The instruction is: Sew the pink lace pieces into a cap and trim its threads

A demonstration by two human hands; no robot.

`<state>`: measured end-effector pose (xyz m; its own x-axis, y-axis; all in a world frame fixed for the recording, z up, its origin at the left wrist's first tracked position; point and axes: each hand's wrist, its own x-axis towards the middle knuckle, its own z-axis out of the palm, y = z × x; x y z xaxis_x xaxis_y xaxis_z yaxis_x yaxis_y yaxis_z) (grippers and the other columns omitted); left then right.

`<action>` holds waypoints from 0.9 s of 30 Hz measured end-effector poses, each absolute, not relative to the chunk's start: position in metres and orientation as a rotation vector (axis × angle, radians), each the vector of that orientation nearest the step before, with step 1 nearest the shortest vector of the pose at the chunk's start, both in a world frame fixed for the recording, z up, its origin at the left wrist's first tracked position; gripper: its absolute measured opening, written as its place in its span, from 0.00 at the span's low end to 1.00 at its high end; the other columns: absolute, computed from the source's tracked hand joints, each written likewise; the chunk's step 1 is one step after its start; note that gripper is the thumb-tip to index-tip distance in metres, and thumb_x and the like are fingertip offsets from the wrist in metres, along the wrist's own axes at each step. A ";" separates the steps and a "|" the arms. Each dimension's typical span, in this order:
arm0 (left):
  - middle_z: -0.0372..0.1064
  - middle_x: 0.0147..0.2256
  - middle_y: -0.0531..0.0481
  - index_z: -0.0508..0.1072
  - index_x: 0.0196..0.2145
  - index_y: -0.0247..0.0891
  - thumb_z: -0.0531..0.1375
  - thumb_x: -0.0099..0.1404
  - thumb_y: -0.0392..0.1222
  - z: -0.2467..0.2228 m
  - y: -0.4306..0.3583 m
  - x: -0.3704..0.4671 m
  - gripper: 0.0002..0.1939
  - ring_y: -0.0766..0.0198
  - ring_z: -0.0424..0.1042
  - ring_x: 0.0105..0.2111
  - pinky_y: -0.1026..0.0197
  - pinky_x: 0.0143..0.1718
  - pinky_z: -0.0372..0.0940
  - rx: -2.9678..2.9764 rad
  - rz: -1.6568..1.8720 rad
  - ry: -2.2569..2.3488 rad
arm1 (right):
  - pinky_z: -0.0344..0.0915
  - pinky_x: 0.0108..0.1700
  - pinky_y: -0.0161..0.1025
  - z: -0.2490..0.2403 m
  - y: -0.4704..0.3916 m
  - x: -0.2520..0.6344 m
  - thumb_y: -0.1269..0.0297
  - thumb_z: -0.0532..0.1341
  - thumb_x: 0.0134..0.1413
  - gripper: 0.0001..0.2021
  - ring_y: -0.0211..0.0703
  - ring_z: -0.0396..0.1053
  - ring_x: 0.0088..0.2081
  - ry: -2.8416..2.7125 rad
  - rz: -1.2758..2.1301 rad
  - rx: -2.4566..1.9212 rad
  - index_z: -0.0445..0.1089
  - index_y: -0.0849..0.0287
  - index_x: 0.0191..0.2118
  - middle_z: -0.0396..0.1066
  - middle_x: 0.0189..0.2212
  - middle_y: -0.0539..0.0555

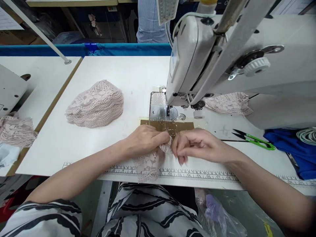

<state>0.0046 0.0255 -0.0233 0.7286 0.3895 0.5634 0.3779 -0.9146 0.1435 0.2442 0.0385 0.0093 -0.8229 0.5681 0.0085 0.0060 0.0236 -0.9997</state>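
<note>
Two bare hands work close to the front edge of the white table (49, 148), and between and below them we see the lace piece (147, 166). The left hand (148, 140) grasps its upper end, thumb pressed over curled fingers, so that the pale pink lace hangs down across the printed ruler (197, 174) to the table's front edge. The right hand (197, 144) is just beside it, its fingers bent and thumb drawn in toward them; they blur a little, and we cannot tell whether they pinch the lace or a thread.

Just behind both hands, a brown strip (182, 125) lies in front of the metal plate (156, 112) under the sewing machine (190, 56). Toward the table's left edge, well apart from the left hand, we find a lace stack (96, 105), its scalloped borders layered on one another. A second lace piece (229, 103) rests under the machine's arm. Nearer the table's right edge lie green-handled snips (256, 141), slightly open, with a blue cloth (281, 144) just beside them. Beyond the table's left edge we see more lace (17, 131) on a neighbouring table (44, 75); past the back edge is a person in a striped shirt (153, 21).
</note>
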 end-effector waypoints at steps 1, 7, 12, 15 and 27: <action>0.61 0.18 0.60 0.62 0.31 0.40 0.48 0.72 0.30 -0.023 0.025 0.005 0.12 0.70 0.57 0.16 0.64 0.19 0.56 2.917 0.926 0.651 | 0.74 0.33 0.33 0.011 0.039 0.246 0.67 0.63 0.63 0.06 0.37 0.76 0.34 -1.988 1.762 -0.625 0.72 0.59 0.33 0.76 0.32 0.52; 0.56 0.17 0.61 0.61 0.27 0.41 0.49 0.70 0.25 -0.024 0.022 0.014 0.16 0.70 0.55 0.16 0.65 0.20 0.57 2.978 0.756 0.580 | 0.72 0.34 0.34 0.024 0.028 0.248 0.69 0.56 0.68 0.09 0.36 0.76 0.31 -2.339 2.086 -0.379 0.72 0.57 0.36 0.76 0.27 0.48; 0.59 0.17 0.61 0.64 0.35 0.39 0.49 0.68 0.28 -0.029 0.026 0.008 0.09 0.69 0.60 0.16 0.65 0.18 0.58 2.854 0.837 0.722 | 0.73 0.35 0.36 0.024 0.025 0.243 0.63 0.58 0.68 0.08 0.37 0.77 0.33 -2.085 1.892 -0.589 0.69 0.58 0.36 0.76 0.30 0.50; 0.69 0.23 0.57 0.65 0.44 0.36 0.52 0.65 0.28 -0.028 0.027 0.005 0.11 0.69 0.68 0.20 0.67 0.20 0.61 2.711 0.822 0.876 | 0.71 0.31 0.35 0.022 0.024 0.241 0.61 0.56 0.70 0.08 0.37 0.75 0.32 -1.939 1.830 -0.694 0.65 0.57 0.38 0.76 0.31 0.51; 0.72 0.23 0.55 0.72 0.38 0.35 0.55 0.65 0.27 -0.021 0.018 0.004 0.09 0.69 0.71 0.20 0.66 0.22 0.64 2.591 0.719 0.768 | 0.54 0.19 0.37 0.036 -0.009 0.290 0.55 0.53 0.69 0.13 0.37 0.59 0.17 -2.312 0.795 -1.469 0.64 0.52 0.32 0.64 0.18 0.47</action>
<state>0.0038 0.0177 -0.0211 0.7252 0.5811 0.3694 0.4070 -0.7945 0.4507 0.2896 -0.0091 0.0356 -0.4388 0.8972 -0.0496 0.7381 0.3284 -0.5894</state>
